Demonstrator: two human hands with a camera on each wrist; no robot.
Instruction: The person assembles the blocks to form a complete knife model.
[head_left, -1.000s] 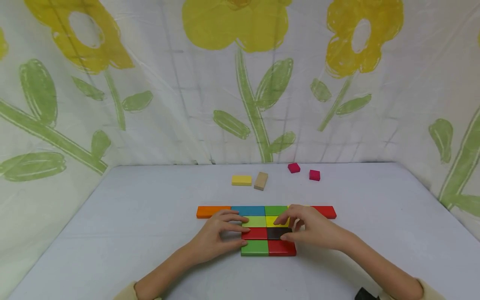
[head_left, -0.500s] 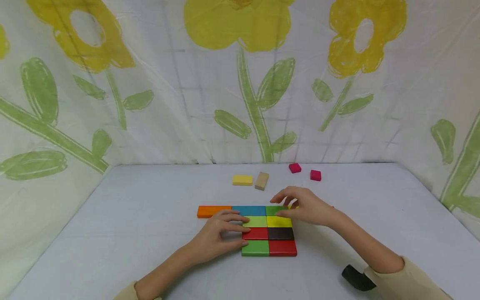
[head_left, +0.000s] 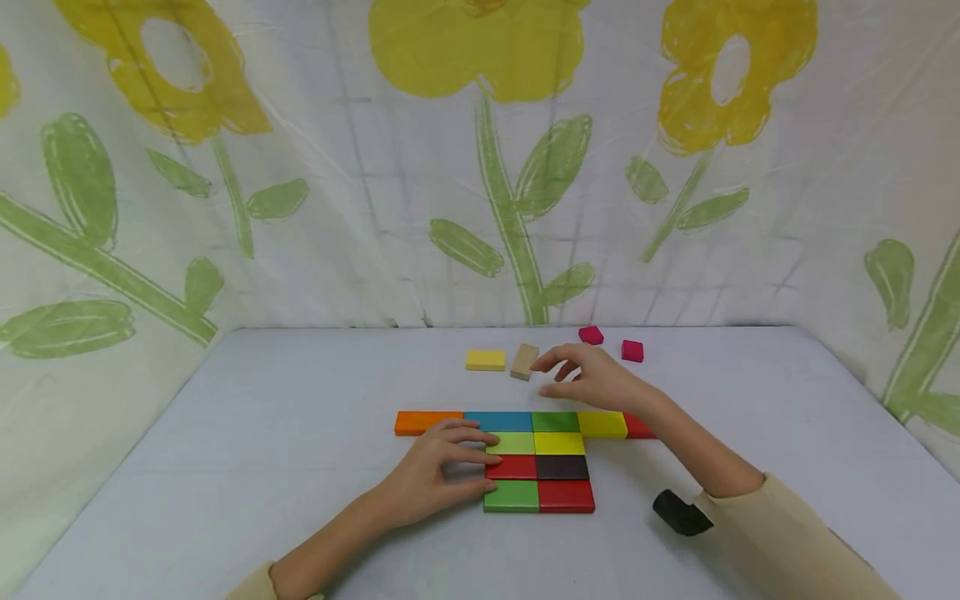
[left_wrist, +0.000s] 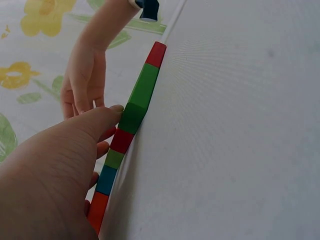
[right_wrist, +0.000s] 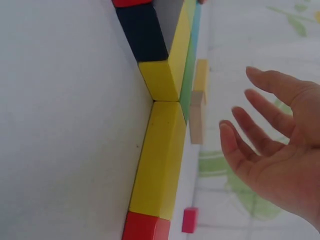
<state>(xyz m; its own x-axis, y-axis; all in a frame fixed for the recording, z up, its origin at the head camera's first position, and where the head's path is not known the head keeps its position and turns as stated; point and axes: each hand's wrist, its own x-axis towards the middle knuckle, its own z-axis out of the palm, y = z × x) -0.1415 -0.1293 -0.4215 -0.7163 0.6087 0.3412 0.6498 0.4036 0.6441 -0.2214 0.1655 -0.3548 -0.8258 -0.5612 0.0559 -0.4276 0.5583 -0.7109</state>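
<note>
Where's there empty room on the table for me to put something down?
The table is bare left of the orange block, and in front of the nearest green block and nearest red block. It's crowded in the middle, where joined blocks touch the left grip, and behind that, where the right grip hangs near the tan block.

The person's left hand [head_left: 429, 471] is touching the joined blocks [head_left: 555, 465] at their left edge; the right hand [head_left: 596, 380] is hovering beyond them, loosely curved.
</note>
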